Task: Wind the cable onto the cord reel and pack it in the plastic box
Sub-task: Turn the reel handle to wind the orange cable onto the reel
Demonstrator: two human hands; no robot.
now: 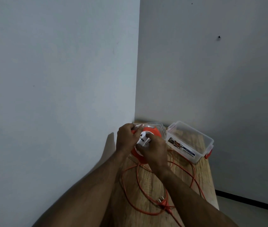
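With your left hand (pixel 126 138) gripping the reel (pixel 144 145) above the surface (pixel 153 181) and right hand (pixel 154 149) on its white hub, turn steadily so the loose cable (pixel 146 210) winds evenly.

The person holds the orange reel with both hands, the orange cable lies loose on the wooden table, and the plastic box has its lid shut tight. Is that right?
Not quite. The plastic box is open, with no lid on it, as the head view shows. The rest holds: the left hand and right hand both hold the orange reel, and the orange cable lies loose on the wooden table.
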